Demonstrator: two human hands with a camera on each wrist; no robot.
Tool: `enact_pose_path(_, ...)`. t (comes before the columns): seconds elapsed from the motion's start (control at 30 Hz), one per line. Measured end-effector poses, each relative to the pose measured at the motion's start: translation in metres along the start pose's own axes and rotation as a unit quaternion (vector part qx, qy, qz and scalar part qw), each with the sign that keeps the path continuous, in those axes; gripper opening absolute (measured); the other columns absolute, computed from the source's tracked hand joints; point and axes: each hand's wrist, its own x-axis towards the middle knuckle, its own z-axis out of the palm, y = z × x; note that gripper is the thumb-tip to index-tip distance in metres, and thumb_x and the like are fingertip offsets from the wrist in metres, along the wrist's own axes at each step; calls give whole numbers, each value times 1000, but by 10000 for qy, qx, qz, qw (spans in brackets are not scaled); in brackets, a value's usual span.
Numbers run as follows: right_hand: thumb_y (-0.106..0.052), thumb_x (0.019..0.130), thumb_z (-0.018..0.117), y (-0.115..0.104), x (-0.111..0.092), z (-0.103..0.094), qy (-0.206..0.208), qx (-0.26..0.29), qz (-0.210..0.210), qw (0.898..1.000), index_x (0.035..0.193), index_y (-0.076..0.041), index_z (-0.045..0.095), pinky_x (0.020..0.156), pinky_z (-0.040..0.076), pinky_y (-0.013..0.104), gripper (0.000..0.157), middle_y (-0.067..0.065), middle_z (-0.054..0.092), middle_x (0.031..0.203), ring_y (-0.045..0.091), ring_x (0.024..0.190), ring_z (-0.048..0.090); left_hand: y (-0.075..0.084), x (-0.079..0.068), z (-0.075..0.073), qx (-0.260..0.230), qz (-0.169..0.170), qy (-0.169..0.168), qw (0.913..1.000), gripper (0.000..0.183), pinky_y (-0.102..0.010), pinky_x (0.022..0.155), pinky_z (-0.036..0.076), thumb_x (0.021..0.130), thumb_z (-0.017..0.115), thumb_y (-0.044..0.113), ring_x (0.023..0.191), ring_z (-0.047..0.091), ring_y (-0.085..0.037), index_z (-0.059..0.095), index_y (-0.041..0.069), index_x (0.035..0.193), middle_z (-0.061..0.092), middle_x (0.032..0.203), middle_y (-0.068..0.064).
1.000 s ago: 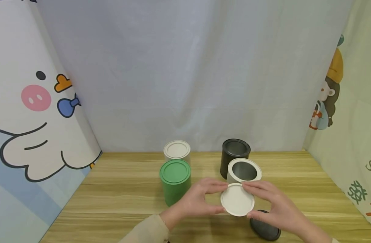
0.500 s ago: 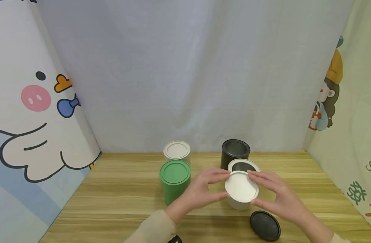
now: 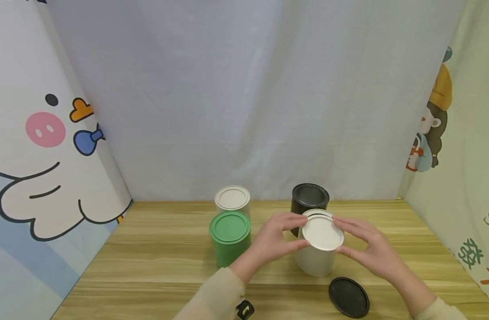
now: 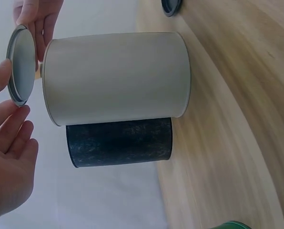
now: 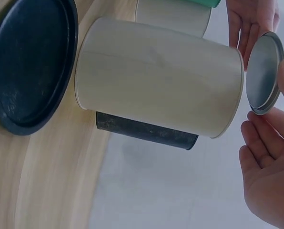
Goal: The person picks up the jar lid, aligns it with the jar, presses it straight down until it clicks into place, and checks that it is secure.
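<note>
Both hands pinch a round white lid by its rim between thumb and fingers. The left hand has its left side and the right hand its right side. The lid hovers just above the open mouth of a white can. In the left wrist view, a narrow gap shows between the lid and the upright can. The right wrist view shows the lid's grey metallic underside. Seen from the head, the lid covers most of the can's opening, leaving a dark sliver at the back.
Right behind the white can stands a black can. A black lid lies on the wooden table near the right hand. To the left, a green lidded can stands before another white lidded can. Cloth hangs behind.
Both hands have carried the white lid forward and slightly right, from in front of the open white can to just over its mouth. The other cans and the black lid stay put.
</note>
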Motion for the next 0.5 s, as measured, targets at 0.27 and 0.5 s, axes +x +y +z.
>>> enact_pose_path(0.27, -4, 70, 87, 8, 6, -3, -82, -166, 373, 9991, 128, -8, 68, 95, 36, 12, 61, 7, 65, 129, 3, 117, 52, -5, 14, 3, 240, -163, -85, 9995, 49, -34, 104, 43, 83, 82, 21, 120, 57, -24, 67, 4, 127, 67, 125, -8)
enact_pose_path(0.5, -9, 76, 84, 14, 8, -2, -333, -257, 613, 9972, 129, -6, 67, 94, 39, 15, 55, 11, 64, 130, 14, 118, 54, -7, 16, 5, 237, -478, -189, 9984, 50, -35, 106, 41, 85, 80, 23, 122, 56, -24, 66, 6, 130, 65, 128, -6)
